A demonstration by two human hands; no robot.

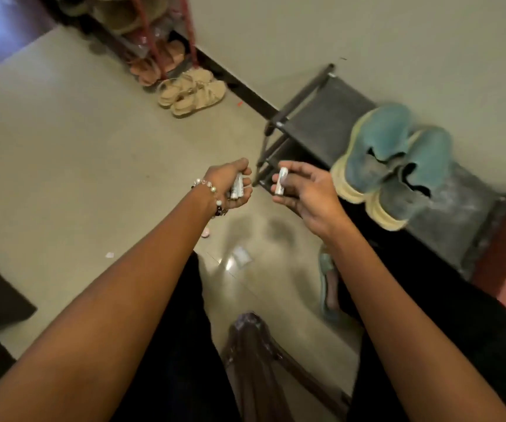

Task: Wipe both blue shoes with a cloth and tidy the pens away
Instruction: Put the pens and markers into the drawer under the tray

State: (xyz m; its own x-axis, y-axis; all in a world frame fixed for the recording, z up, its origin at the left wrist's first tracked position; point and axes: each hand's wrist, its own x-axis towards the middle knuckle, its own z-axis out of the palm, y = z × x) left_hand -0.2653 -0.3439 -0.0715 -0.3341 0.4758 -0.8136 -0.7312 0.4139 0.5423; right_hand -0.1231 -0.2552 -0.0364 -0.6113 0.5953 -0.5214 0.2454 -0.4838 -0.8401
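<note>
Two blue shoes with pale yellow soles [395,159] lie side by side on top of a low dark shoe rack [318,117] at the right, against the wall. My left hand [233,184], with a bead bracelet on the wrist, grips a few white pens [237,187] in its curled fingers. My right hand [303,190] pinches one white pen [281,181] between thumb and fingers, just left of the shoes. Both hands are held above the floor, a short gap apart. No cloth is visible.
Beige sandals [192,91] stand on the tiled floor by a red-framed shoe rack [154,41] at the back. A teal slipper [327,281] lies near my right leg. Small scraps [241,257] dot the floor. A dark wooden chair part [254,360] sits between my legs.
</note>
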